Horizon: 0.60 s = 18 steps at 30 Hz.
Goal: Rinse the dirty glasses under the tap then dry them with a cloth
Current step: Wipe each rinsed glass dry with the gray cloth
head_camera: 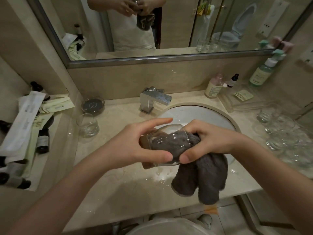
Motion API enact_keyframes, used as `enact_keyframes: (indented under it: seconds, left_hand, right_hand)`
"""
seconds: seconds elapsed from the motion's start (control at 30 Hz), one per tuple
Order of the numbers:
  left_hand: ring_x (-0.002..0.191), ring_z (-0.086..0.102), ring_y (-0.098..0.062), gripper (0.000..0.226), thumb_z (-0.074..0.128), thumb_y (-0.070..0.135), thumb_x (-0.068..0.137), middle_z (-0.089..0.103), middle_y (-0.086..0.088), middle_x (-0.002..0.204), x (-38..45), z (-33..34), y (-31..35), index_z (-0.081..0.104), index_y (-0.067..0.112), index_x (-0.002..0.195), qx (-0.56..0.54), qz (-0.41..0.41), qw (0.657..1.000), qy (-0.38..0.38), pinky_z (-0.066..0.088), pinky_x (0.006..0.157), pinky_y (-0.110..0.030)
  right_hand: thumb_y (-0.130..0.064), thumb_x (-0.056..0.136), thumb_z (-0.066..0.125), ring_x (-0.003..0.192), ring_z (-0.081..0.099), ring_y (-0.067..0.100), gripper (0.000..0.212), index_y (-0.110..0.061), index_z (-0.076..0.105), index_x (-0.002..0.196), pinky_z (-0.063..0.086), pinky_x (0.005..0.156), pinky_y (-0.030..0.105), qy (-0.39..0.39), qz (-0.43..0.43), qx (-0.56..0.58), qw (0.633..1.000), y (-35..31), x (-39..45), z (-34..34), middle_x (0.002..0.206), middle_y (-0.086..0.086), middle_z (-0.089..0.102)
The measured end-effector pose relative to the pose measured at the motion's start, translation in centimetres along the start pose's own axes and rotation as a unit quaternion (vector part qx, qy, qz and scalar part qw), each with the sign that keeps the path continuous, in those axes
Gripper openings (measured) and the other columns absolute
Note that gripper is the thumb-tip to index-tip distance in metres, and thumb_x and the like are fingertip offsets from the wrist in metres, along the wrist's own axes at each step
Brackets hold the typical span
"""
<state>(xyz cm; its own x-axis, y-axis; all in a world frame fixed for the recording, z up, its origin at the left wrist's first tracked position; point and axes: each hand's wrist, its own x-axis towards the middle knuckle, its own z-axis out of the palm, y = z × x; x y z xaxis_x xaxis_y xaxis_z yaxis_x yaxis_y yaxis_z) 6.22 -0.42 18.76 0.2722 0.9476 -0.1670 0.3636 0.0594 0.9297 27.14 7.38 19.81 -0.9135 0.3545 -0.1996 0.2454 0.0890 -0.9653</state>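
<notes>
Over the front edge of the sink (199, 106), the glass (166, 144) lies on its side between both hands. The left hand (135, 145) wraps its base, forefinger lifted; the right hand (210, 141) pinches the grey cloth (203, 177), stuffed inside through the mouth. Thin, wet and probably slick — it likely breaks if dropped, so the thick base seems the safest hold, not the rim.
</notes>
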Motion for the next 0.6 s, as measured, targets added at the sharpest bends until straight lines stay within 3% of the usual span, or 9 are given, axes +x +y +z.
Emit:
enact_keyframes:
  seconds: [0.1, 0.17, 0.3, 0.37, 0.43, 0.5, 0.6]
  left_hand:
    - [0.096, 0.068, -0.003, 0.083, 0.079, 0.063, 0.045, 0.067, 0.02, 0.109, 0.2, -0.3, 0.5, 0.053, 0.053, 0.123, 0.102, -0.002, 0.994, -0.037, 0.057, 0.082, -0.026]
    - [0.096, 0.068, -0.004, 0.082, 0.081, 0.061, 0.045, 0.068, 0.014, 0.109, 0.5, -0.5, 0.5, 0.058, 0.046, 0.122, 0.098, -0.012, 0.994, -0.053, 0.058, 0.083, -0.031]
    - [0.095, 0.071, -0.019, 0.072, 0.085, 0.041, 0.047, 0.073, -0.003, 0.104, 0.5, -0.3, -0.4, 0.067, 0.026, 0.116, -0.033, -0.033, 0.994, -0.096, 0.057, 0.084, -0.033]
    - [0.097, 0.07, -0.03, 0.071, 0.085, 0.032, 0.05, 0.071, -0.018, 0.107, 0.3, 0.1, -1.3, 0.068, 0.014, 0.116, -0.143, -0.055, 0.979, -0.133, 0.056, 0.084, -0.037]
    - [0.094, 0.068, -0.035, 0.079, 0.092, 0.036, 0.046, 0.066, -0.027, 0.108, 0.4, 0.6, -2.4, 0.067, 0.009, 0.116, -0.243, -0.081, 0.951, -0.173, 0.058, 0.077, -0.037]
    - [0.086, 0.067, -0.034, 0.083, 0.094, 0.043, 0.049, 0.063, -0.026, 0.107, 0.7, 0.9, -3.3, 0.064, 0.006, 0.116, -0.309, -0.098, 0.925, -0.201, 0.059, 0.066, -0.035]
    - [0.073, 0.067, -0.032, 0.086, 0.09, 0.046, 0.057, 0.065, -0.02, 0.1, 1.2, 1.2, -4.5, 0.057, 0.0, 0.122, -0.341, -0.106, 0.912, -0.201, 0.058, 0.061, -0.037]
  right_hand:
    - [-0.026, 0.069, 0.075, 0.065, 0.062, 0.01, 0.012, -0.017, 0.069, 0.073, 0.048, 0.063, 0.021, -0.011, 0.009, -0.014, 1.0, -0.2, 0.4, 0.4, 0.066, -0.006, 0.063]
    - [-0.027, 0.068, 0.075, 0.066, 0.064, 0.01, 0.012, -0.019, 0.068, 0.073, 0.049, 0.064, 0.022, -0.019, 0.014, -0.021, 1.0, -0.3, 0.5, 0.6, 0.067, -0.008, 0.063]
    - [-0.032, 0.064, 0.078, 0.067, 0.067, 0.014, 0.025, -0.012, 0.069, 0.075, 0.052, 0.066, 0.029, -0.035, 0.025, -0.076, 0.996, -0.5, 0.4, 0.8, 0.069, -0.003, 0.067]
    - [-0.033, 0.064, 0.079, 0.071, 0.069, 0.018, 0.034, -0.006, 0.071, 0.083, 0.053, 0.068, 0.031, -0.052, 0.022, -0.089, 0.994, -0.7, 0.2, 0.9, 0.075, 0.004, 0.071]
    - [-0.032, 0.064, 0.08, 0.073, 0.07, 0.018, 0.032, -0.008, 0.072, 0.085, 0.053, 0.069, 0.03, -0.069, 0.024, -0.092, 0.993, -0.9, 0.2, 0.8, 0.078, 0.004, 0.072]
    - [-0.032, 0.066, 0.079, 0.074, 0.07, 0.017, 0.023, -0.017, 0.072, 0.083, 0.053, 0.069, 0.031, -0.079, 0.028, -0.099, 0.992, -0.8, 0.4, 0.5, 0.078, 0.002, 0.071]
    - [-0.03, 0.068, 0.078, 0.075, 0.07, 0.017, 0.018, -0.022, 0.07, 0.082, 0.053, 0.068, 0.029, -0.065, 0.028, -0.09, 0.993, -0.3, 1.0, 0.0, 0.078, 0.001, 0.07]
